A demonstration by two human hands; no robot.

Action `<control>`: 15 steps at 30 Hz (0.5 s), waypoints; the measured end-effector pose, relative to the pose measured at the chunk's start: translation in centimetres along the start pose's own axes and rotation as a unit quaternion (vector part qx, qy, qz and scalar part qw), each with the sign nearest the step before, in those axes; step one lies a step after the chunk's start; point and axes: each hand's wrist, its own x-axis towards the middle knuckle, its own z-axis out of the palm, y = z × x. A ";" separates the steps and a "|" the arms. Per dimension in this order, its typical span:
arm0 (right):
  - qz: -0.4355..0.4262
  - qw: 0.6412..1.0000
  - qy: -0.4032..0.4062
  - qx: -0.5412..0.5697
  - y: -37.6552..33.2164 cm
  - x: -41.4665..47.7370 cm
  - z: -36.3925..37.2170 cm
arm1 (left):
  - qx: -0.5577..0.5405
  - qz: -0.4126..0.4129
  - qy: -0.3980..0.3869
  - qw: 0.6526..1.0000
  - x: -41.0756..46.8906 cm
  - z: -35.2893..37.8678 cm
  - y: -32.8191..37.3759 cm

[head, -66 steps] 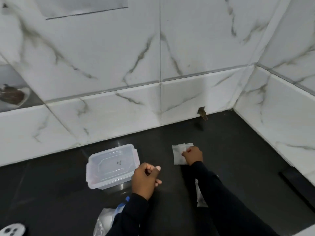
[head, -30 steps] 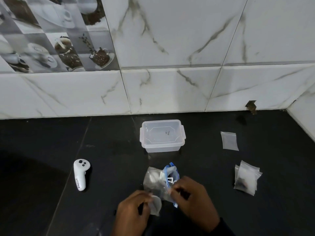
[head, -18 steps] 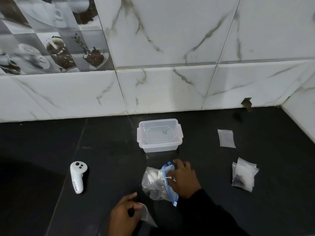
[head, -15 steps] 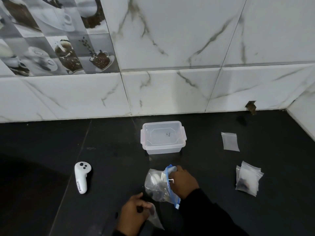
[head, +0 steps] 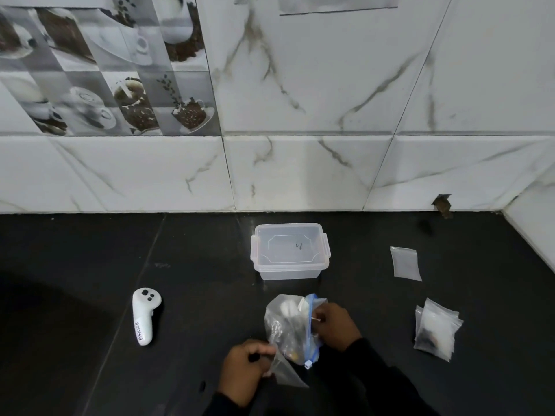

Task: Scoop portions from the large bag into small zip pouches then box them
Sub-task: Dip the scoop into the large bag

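Right hand (head: 333,325) pinches the crinkly large bag (head: 283,325) at its blue zip; left hand (head: 244,370) grips a limp clear pouch (head: 286,375).

A white controller (head: 146,316), toward the left edge of the counter (head: 90,265), carries dark handwritten letters along its handle, too small to read surely. The box lid (head: 289,247), near the back edge, bears a small illegible scribble.

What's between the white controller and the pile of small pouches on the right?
In the head view, the large bag, held by the right hand, lies between the controller and the pouch pile.
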 end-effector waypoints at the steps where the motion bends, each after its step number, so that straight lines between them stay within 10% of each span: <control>1: 0.000 1.000 0.014 0.001 0.2 0.0 -0.4 | -0.014 0.011 -0.006 1.000 -0.3 -0.4 0.3; 15: -0.021 1.000 0.005 0.000 0.2 -1.0 -1.7 | -0.053 -0.078 -0.125 0.988 0.8 1.9 0.3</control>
